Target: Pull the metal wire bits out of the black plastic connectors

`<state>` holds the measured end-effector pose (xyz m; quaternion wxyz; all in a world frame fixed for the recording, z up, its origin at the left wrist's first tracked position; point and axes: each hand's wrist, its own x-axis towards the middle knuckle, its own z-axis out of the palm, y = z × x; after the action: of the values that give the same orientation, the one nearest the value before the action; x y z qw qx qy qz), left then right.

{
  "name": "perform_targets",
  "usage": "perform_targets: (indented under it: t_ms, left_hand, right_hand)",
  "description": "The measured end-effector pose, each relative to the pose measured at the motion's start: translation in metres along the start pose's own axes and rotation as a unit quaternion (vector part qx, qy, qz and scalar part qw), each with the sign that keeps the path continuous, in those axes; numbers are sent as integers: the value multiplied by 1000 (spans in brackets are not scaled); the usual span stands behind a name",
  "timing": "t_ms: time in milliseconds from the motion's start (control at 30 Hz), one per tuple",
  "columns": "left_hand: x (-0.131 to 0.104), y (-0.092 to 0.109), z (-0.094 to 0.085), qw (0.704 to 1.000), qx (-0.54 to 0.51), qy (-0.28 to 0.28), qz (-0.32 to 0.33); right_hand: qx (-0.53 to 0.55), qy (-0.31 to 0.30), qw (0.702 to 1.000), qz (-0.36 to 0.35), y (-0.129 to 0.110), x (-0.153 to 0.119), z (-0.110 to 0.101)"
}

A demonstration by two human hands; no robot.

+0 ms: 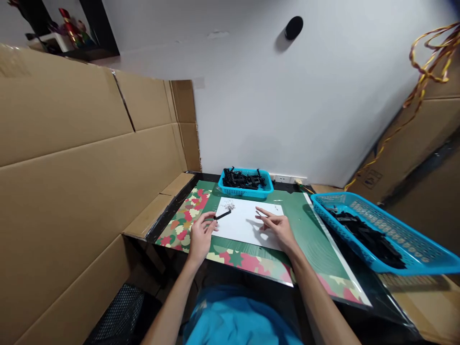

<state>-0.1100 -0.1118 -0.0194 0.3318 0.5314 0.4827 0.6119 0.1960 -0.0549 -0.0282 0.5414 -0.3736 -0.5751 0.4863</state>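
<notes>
Two grips leave bare paper (237, 227) between: left grip (201, 234) at edge pinches strip (224, 215); right grip (279, 227) unclear.

A slim, straight black plastic-looking strip (223, 214) is extending from the fingertips of the left hand (201, 233), its near end sitting in their grip and its free end pointing toward the right and slightly away from the person. It is slanting over a white sheet (239, 229), and a short crosswise bit is showing at its far tip. Just beyond that tip, a loose heap of tiny metallic-looking pieces (228, 205) is lying scattered on the sheet, its bits spreading thinly around the edges, their exact shape being too small to tell. The strip is appearing dark along its whole visible length.
</notes>
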Motion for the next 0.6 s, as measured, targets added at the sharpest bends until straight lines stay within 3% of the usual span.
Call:
perform_targets:
  t_ms: [233,433,600]
  left_hand:
    - [9,-3,-51,991,55,117,15]
    - [25,-9,-128,957,152,248,-3]
    - [39,-11,-181,920,253,299,-26]
  right_hand:
    - [91,34,995,19,3,3,-4]
    - [130,74,988,30,5,7,-11]
    - [124,100,986,40,15,12,-12]
